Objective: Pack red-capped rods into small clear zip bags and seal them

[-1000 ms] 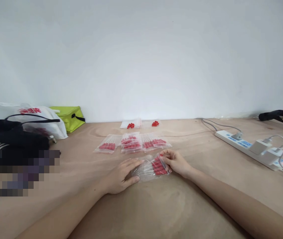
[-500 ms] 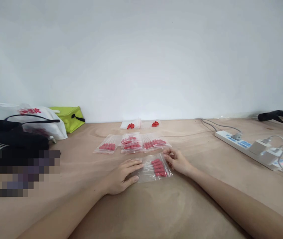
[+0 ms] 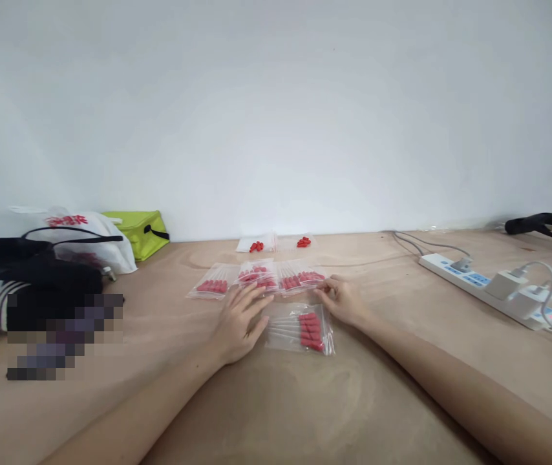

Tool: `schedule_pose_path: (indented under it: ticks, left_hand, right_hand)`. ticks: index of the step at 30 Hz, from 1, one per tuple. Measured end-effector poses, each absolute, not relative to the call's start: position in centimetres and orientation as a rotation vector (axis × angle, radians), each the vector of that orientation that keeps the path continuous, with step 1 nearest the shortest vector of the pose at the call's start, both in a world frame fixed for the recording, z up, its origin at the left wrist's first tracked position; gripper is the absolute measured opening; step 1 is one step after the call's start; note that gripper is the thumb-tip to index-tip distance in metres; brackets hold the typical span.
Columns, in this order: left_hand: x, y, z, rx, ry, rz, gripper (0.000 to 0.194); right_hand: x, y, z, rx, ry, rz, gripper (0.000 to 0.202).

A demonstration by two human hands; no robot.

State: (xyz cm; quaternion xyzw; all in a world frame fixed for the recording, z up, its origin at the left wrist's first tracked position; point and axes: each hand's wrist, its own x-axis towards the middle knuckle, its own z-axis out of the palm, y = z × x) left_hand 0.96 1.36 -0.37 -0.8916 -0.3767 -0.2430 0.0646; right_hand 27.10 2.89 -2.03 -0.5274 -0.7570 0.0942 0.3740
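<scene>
A clear zip bag (image 3: 283, 328) lies flat before me, holding several thin white sticks with thick red ends (image 3: 311, 332). My left hand (image 3: 240, 323) hovers at its left side with fingers spread, open and holding nothing; the fingertips overlap the lower edge of the bags behind. My right hand (image 3: 344, 300) rests beyond the bag's upper right corner, thumb and forefinger pinched together. Whether anything is between them I cannot make out. Just behind lie more such filled bags: one at left (image 3: 212, 284), a middle pile (image 3: 256, 270) and a right pile (image 3: 300, 278).
Against the wall, two bags (image 3: 247, 244) hold small red pieces. A white power strip (image 3: 479, 287) with chargers and cables lies at right, a black object (image 3: 542, 224) behind it. At left are a green bag (image 3: 145, 232), a white plastic bag (image 3: 111, 242) and a black bag (image 3: 57, 284).
My left hand has lifted off the front bag and moved up and left, fingers spreading. My right hand has shifted slightly away from the bag's corner. The bag lies about where it was.
</scene>
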Motion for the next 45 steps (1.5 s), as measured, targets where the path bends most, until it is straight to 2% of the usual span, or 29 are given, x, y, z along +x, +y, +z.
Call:
schedule_pose_path:
  ticks: [2, 4, 8, 12, 15, 23, 30, 33, 37, 40, 45]
  left_hand:
    - [1.6, 2.6, 0.0, -2.574, -1.156, -0.760, 0.036]
    - [2.5, 4.1, 0.5, -2.524, -1.173, -0.697, 0.037]
    - [4.2, 6.6, 1.5, -2.564, -1.177, -0.480, 0.040]
    - [4.7, 7.7, 1.3, -2.635, -1.230, -0.303, 0.031]
    - [4.0, 7.9, 0.6, -2.596, -1.243, -0.305, 0.030]
    - [0.0, 7.9, -0.2, -2.491, -1.356, -0.344, 0.029]
    - [0.2, 4.3, 0.3, -2.489, -1.197, -0.685, 0.027]
    - [2.4, 1.2, 0.1, -2.753, -1.138, -0.744, 0.030]
    - [3.9, -0.1, 0.0, -2.999, -0.964, -0.473, 0.036]
    - [3.7, 2.0, 0.3, -2.966, -0.875, -0.343, 0.032]
    - [3.6, 5.0, 0.0, -2.728, -1.054, -0.599, 0.026]
  right_hand:
    - [26.8, 4.0, -1.2, -1.273, -2.063, 0.047, 0.026]
    - [26.0, 5.3, -0.6, -1.269, -2.204, -0.038, 0.039]
    - [23.9, 7.3, -0.3, -1.393, -2.394, 0.052, 0.061]
    - [23.1, 7.7, -0.7, -1.422, -2.448, 0.103, 0.051]
    - [23.8, 7.7, -1.1, -1.458, -2.429, 0.073, 0.039]
    - [29.0, 7.4, -2.4, -1.493, -2.351, 0.002, 0.034]
    - [32.1, 6.0, -3.0, -1.529, -2.249, -0.067, 0.033]
    - [31.6, 4.9, -2.9, -1.424, -2.184, -0.170, 0.032]
    - [30.5, 2.9, -2.5, -1.156, -2.251, -0.114, 0.029]
    - [29.8, 1.5, -2.2, -0.982, -2.396, 0.007, 0.031]
    - [28.3, 1.0, -1.8, -0.989, -2.445, 0.031, 0.034]
